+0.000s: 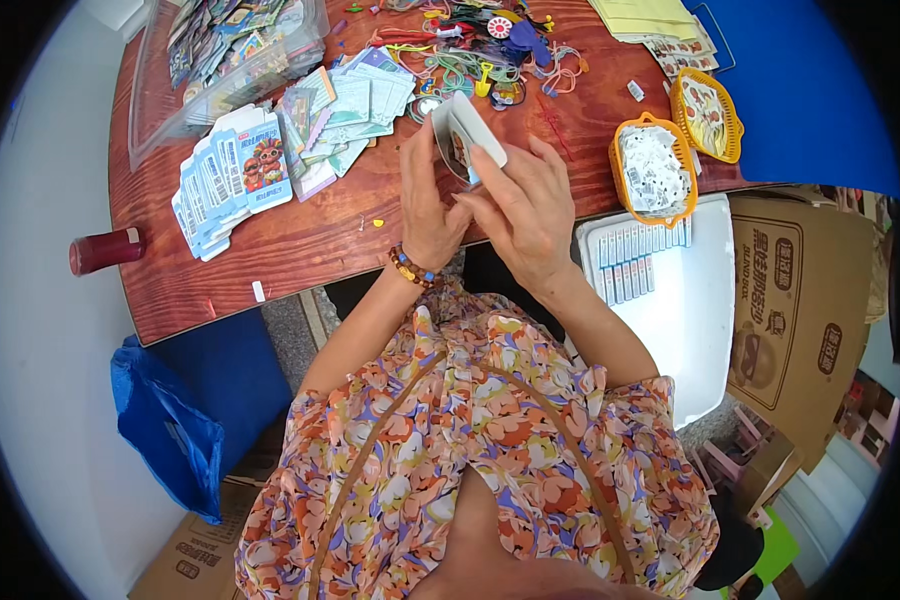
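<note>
Carton [473, 122] slants lengthwise from upper left to lower right, gripped by fingers [497, 180] of left hand [430, 207] and right hand [535, 217].

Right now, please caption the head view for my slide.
Left hand and right hand hold a box above a table, near fanned blue cartons and tangled cords.

Seemingly a packing workshop: flat cartons [215, 185], orange basket [657, 219] of small pieces [655, 168], large cardboard box [820, 270].

I look through a head-worn fisheye, close and steeply down, across the bench [342, 228]'s near edge.
</note>
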`<action>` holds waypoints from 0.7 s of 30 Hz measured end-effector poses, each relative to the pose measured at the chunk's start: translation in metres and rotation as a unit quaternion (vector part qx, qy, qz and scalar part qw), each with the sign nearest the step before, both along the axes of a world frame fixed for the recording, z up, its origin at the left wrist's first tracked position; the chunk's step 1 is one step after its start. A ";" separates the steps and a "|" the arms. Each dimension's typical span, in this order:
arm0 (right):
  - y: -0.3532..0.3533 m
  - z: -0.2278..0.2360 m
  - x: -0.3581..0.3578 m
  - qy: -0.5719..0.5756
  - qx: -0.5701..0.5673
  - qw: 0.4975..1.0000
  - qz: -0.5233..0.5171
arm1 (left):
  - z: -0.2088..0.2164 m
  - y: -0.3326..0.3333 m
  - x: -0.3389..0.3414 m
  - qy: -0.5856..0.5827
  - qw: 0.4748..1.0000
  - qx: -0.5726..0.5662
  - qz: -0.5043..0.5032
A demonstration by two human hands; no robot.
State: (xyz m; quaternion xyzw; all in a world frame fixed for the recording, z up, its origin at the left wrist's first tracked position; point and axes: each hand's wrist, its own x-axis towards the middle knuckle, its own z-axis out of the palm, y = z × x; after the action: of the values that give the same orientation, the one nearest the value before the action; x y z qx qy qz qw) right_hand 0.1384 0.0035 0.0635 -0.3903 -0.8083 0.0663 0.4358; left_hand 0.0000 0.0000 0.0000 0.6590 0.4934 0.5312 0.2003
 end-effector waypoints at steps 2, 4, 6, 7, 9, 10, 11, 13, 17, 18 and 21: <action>0.002 -0.002 -0.006 0.016 0.011 1.000 0.019 | 0.000 -0.002 -0.001 -0.023 0.999 0.017 0.030; 0.005 -0.004 0.000 0.016 0.022 0.999 0.028 | -0.002 -0.001 0.005 -0.015 0.999 0.026 0.042; 0.005 -0.005 -0.001 0.021 0.028 0.999 0.036 | -0.001 -0.001 0.003 0.000 0.998 0.036 0.054; 0.004 -0.006 0.001 0.030 0.030 0.998 0.037 | 0.000 -0.001 0.005 -0.022 0.998 0.039 0.054; 0.004 -0.007 0.003 0.039 0.031 0.998 0.042 | 0.002 -0.002 0.006 -0.042 0.997 0.042 0.057; 0.004 -0.008 0.004 0.044 0.039 0.997 0.046 | 0.004 -0.003 0.006 -0.034 0.997 0.040 0.056; 0.004 -0.009 0.005 0.055 0.049 0.996 0.049 | 0.006 -0.004 0.007 -0.034 0.998 0.025 0.052; 0.002 -0.011 0.007 0.046 0.051 0.996 0.052 | 0.009 -0.004 0.006 -0.027 0.998 0.031 0.053; -0.001 -0.014 0.008 0.046 0.056 0.996 0.046 | 0.010 -0.002 0.007 0.025 0.995 0.079 0.062; -0.001 -0.016 0.008 0.034 0.035 0.998 0.036 | 0.009 -0.001 0.008 0.026 0.994 0.082 0.066; 0.007 -0.026 0.004 0.025 0.013 0.999 -0.023 | 0.009 0.001 0.007 0.074 0.995 0.025 0.066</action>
State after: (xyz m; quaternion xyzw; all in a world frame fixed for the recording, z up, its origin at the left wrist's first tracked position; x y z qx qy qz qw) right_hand 0.1419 0.0107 0.0379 -0.4011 -0.7887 0.0556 0.4626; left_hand 0.0073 0.0006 0.0091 0.6674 0.5360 0.5048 0.1115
